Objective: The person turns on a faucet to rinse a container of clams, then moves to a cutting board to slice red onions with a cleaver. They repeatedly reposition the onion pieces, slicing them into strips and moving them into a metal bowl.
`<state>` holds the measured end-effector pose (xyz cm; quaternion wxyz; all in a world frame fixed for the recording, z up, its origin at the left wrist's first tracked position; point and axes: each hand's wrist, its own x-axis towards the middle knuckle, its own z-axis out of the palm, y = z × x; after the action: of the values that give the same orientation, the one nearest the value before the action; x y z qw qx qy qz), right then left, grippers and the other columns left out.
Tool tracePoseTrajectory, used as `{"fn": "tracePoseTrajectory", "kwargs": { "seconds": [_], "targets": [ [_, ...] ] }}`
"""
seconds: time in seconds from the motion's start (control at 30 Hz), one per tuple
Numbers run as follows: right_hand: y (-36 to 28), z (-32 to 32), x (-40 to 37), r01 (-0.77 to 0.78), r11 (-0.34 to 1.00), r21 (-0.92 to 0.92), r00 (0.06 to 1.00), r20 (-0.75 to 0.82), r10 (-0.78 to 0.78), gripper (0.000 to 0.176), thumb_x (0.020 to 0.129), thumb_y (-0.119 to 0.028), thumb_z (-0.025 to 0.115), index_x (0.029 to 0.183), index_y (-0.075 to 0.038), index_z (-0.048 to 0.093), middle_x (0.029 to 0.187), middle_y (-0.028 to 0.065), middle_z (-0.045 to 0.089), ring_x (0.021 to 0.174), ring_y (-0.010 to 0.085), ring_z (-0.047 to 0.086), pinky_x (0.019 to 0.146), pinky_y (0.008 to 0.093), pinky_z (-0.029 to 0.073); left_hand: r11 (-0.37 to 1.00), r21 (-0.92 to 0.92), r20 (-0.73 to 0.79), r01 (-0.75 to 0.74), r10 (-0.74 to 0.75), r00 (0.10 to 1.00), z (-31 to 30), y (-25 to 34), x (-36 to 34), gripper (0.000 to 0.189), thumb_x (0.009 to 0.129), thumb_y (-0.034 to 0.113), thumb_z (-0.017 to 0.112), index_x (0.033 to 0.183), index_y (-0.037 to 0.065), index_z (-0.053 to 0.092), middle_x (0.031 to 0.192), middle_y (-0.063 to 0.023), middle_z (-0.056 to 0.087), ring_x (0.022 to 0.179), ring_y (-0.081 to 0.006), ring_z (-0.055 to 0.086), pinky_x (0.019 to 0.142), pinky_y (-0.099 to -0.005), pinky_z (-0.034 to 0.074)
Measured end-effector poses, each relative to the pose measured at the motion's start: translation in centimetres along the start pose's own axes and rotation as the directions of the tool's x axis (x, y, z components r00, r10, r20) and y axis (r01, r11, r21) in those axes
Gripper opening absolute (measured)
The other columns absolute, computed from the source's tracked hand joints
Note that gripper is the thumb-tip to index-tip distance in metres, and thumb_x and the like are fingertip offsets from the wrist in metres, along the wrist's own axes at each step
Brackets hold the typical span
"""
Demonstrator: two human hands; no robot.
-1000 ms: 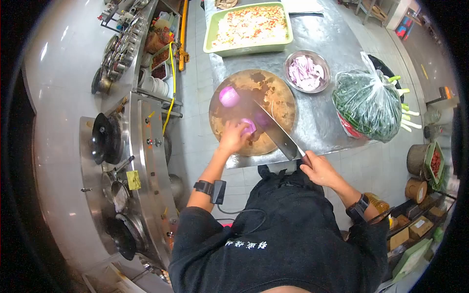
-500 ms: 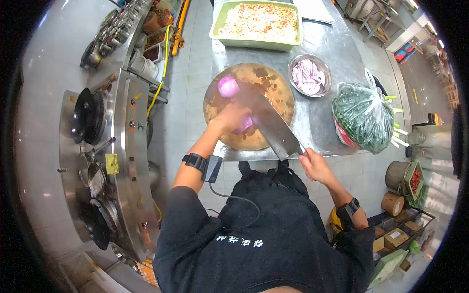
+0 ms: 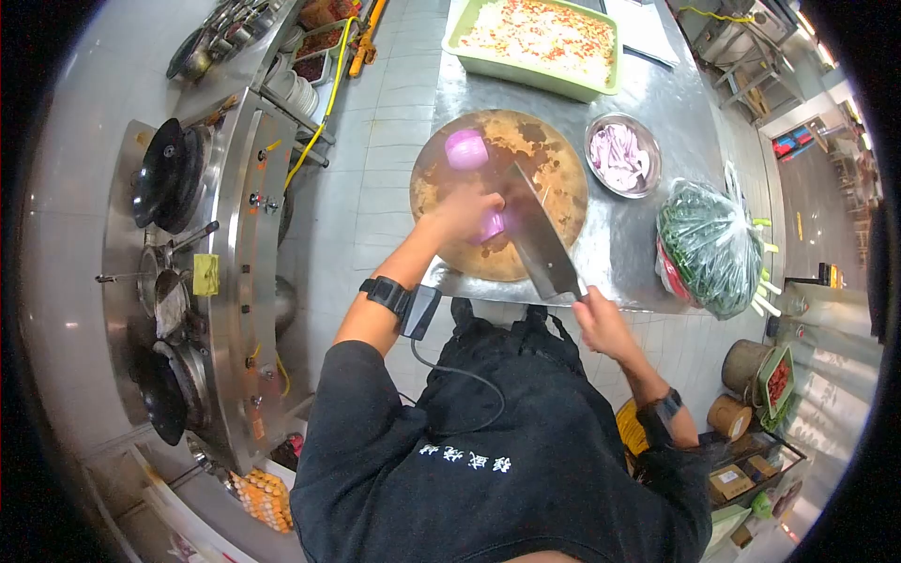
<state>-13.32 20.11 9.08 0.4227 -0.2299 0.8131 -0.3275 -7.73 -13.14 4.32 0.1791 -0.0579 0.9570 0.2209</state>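
On a round wooden chopping board [image 3: 554, 178] lie two pieces of purple onion. The upper onion piece [image 3: 465, 149] rests untouched near the board's top left. My left hand [image 3: 466, 212], slightly blurred, presses on the lower onion piece [image 3: 492, 225] with its fingers bent over it. A broad cleaver [image 3: 542, 242] lies just right of that onion, its blade slanting from the board's middle over its lower edge. My right hand [image 3: 603, 322] is closed round the cleaver's handle. Sliced onion [image 3: 620, 158] fills a steel bowl [image 3: 654, 178] right of the board.
Behind the board stands a green tub [image 3: 526, 77] of chopped white and red food. A plastic bag of green vegetables [image 3: 710, 246] sits at the metal table's right. Across the floor at left is a stove [image 3: 246, 272] with woks. A cable hangs from my left wrist device.
The view has shifted, so the table items appear further right. The cleaver's blade has turned steeper and stands nearer the lower onion piece. Both hands keep their holds.
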Motion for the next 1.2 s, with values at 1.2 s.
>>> {"fn": "tracePoseTrajectory", "kwargs": {
  "seconds": [1.2],
  "targets": [
    [-4.0,-0.3,-0.7,0.094,0.975,-0.203,0.995,-0.013,-0.099,0.023,0.091,-0.015,0.059,0.102,0.002,0.048,0.082,0.0238,0.065,0.077,0.0446,0.063,0.065,0.0473,0.048,0.968,-0.245,-0.221,-0.048,-0.007,0.975,2.4,-1.4,-2.2,0.053,0.081,0.009,0.070,0.129,0.020,0.051,0.114,-0.0164,0.052,0.107,-0.0369,0.049,0.095,-0.0435,0.042]
  ]
}}
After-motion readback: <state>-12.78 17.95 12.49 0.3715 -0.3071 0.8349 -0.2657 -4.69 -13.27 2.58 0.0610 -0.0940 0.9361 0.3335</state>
